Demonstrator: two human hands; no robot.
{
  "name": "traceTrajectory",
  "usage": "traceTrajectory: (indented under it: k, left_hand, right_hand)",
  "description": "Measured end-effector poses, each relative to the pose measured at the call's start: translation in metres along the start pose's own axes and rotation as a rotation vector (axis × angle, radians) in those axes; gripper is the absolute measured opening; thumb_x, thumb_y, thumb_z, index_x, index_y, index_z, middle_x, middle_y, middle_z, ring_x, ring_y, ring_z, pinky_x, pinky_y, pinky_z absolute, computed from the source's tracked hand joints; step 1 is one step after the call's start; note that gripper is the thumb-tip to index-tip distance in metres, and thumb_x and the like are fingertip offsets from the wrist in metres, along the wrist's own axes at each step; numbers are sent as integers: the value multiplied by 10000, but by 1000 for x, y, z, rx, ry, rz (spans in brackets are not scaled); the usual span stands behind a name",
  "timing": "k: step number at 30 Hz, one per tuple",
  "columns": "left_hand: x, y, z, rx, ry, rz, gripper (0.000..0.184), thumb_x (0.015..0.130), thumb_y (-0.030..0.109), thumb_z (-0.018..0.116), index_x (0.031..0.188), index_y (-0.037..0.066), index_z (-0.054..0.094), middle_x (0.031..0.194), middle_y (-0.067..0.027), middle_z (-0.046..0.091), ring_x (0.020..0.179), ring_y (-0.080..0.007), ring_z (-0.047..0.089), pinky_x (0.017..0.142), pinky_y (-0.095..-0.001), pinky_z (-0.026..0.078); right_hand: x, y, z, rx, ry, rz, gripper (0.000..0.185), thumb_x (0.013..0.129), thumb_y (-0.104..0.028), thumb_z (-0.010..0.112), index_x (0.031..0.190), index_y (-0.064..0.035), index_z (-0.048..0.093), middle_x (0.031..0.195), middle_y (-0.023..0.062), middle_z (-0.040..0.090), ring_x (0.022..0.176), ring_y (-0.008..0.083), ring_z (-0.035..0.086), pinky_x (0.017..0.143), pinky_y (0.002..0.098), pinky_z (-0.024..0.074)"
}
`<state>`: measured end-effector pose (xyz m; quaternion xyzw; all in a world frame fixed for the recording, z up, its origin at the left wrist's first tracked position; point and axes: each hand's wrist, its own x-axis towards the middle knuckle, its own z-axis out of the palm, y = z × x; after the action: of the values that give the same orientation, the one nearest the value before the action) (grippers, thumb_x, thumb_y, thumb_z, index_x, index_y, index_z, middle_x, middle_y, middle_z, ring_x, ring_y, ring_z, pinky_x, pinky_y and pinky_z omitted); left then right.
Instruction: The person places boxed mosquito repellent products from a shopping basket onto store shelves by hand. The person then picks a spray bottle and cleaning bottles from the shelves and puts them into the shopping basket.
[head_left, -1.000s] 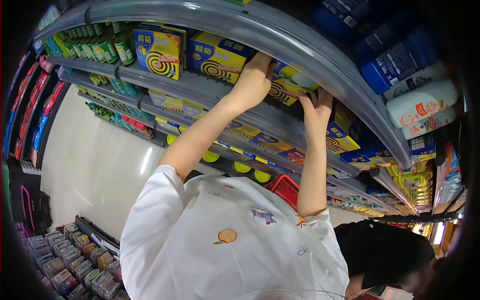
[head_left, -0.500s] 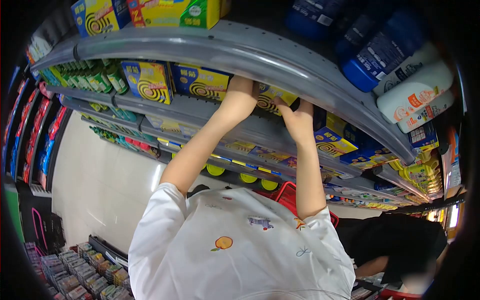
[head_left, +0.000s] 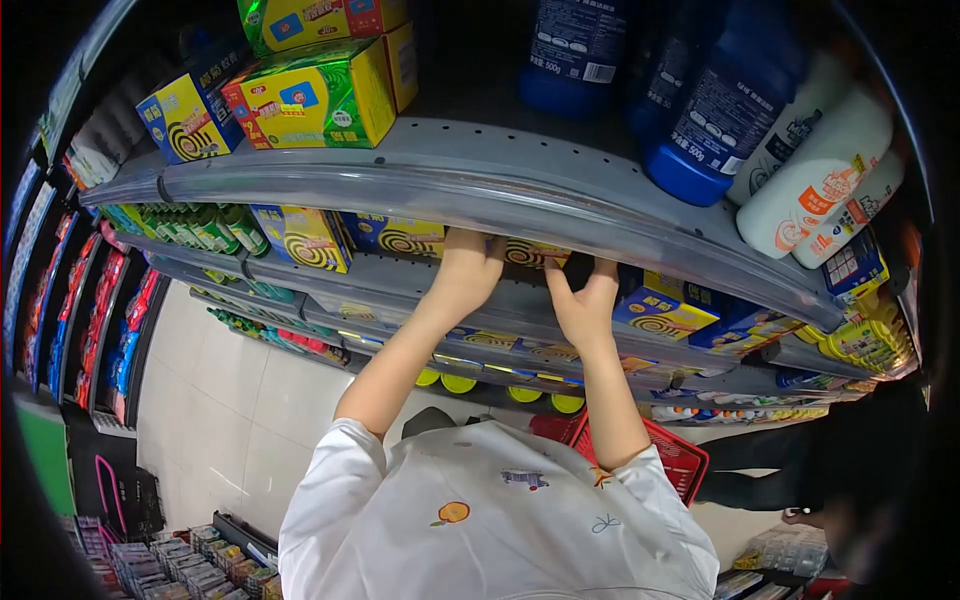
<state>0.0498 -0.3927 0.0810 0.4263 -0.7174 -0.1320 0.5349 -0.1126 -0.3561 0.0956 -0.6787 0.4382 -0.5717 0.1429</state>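
My left hand reaches under the edge of the upper shelf, at the left side of a yellow and blue box with a black spiral. On that box's right side is my right hand, its thumb apart from the other fingers. The fingertips of both hands are partly hidden by the shelf edge and the box. Similar spiral boxes stand on the same level, a pair and a wide one to the left, another to the right.
Above are a green and yellow box, blue bottles and a white bottle. A red basket stands below my right arm. A person in black is at the right. Racks of packets are at lower left.
The view has tilted up, showing more of the upper shelf and its boxes and bottles. Both hands remain at the same box. The person in black appears farther right and more upright.
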Motion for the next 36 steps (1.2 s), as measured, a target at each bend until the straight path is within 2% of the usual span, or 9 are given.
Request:
traceTrajectory:
  k: [3, 6, 9, 12, 13, 20, 24, 30, 36]
  left_hand:
    - [-6, 10, -4, -28, 1, 22, 349, 793, 31, 547, 1116, -54, 448, 1051, -269, 486, 999, -457, 439, 868, -472, 351]
    - [-13, 11, -5, -57, -4, 37, 433, 799, 45, 567, 1179, -65, 390, 1109, -287, 448, 1030, -462, 424, 902, -468, 340]
    - [-20, 12, -13, -141, -96, -33, 568, 800, 77, 587, 1273, -72, 310, 1215, -303, 385, 1113, -481, 376, 960, -464, 307]
    - [-26, 12, -27, -76, -102, 44, 616, 823, 68, 580, 1331, -77, 263, 1286, -261, 378, 1228, -388, 371, 996, -406, 323]
    - [-31, 9, -32, -151, -160, 1, 667, 823, 49, 577, 1368, -64, 209, 1337, -255, 327, 1288, -355, 317, 1050, -397, 276]
    - [-77, 1, -72, -508, -388, -97, 564, 834, 11, 552, 1346, -6, 317, 1381, -188, 329, 1255, -298, 393, 1037, -386, 322]
    - [-109, -22, -95, -277, -583, -25, 412, 866, 46, 521, 1271, 17, 450, 1224, -161, 537, 1156, -237, 513, 974, -344, 389]
    - [-194, -66, -119, -500, -774, -484, 384, 870, 52, 528, 1248, 27, 471, 1103, -156, 607, 1032, -218, 588, 909, -324, 430]
    - [-271, -78, -131, -585, -941, -654, 348, 893, 74, 503, 1236, 19, 472, 1088, -139, 613, 1018, -203, 585, 885, -305, 446]
  right_hand:
    - [-19, 3, 4, 56, -6, 40, 706, 772, -26, 607, 1360, 52, 224, 1325, 232, 385, 1270, 319, 360, 1058, 379, 242]
    - [-36, 3, 10, -55, 41, 0, 722, 762, -98, 639, 1341, 74, 243, 1247, 269, 424, 1161, 382, 444, 980, 414, 337]
    - [-44, -10, 16, -32, 50, 34, 736, 762, -73, 621, 1363, 59, 216, 1314, 283, 376, 1228, 386, 395, 1020, 416, 302]
    - [-59, -18, 29, 6, 62, 90, 742, 757, -48, 608, 1375, 38, 205, 1318, 275, 388, 1235, 377, 398, 1029, 417, 294]
    - [-66, -22, 34, 19, 58, 114, 747, 755, -38, 603, 1380, 30, 200, 1316, 271, 395, 1237, 373, 401, 1031, 417, 292]
    - [-125, -45, 57, 59, -100, 257, 773, 740, -8, 608, 1391, -1, 192, 1282, 230, 452, 1209, 352, 439, 1016, 401, 310]
    - [-180, -56, 56, 12, -156, 404, 735, 765, -28, 614, 1386, -13, 220, 1269, 217, 467, 1188, 347, 460, 984, 397, 349]
    - [-264, -82, 48, -132, -84, 671, 686, 768, -51, 620, 1364, -28, 279, 1213, 221, 508, 1131, 353, 505, 943, 392, 400]
    - [-310, -110, 68, -130, -151, 749, 641, 778, -104, 619, 1330, -8, 308, 1180, 221, 519, 1068, 360, 532, 918, 392, 421]
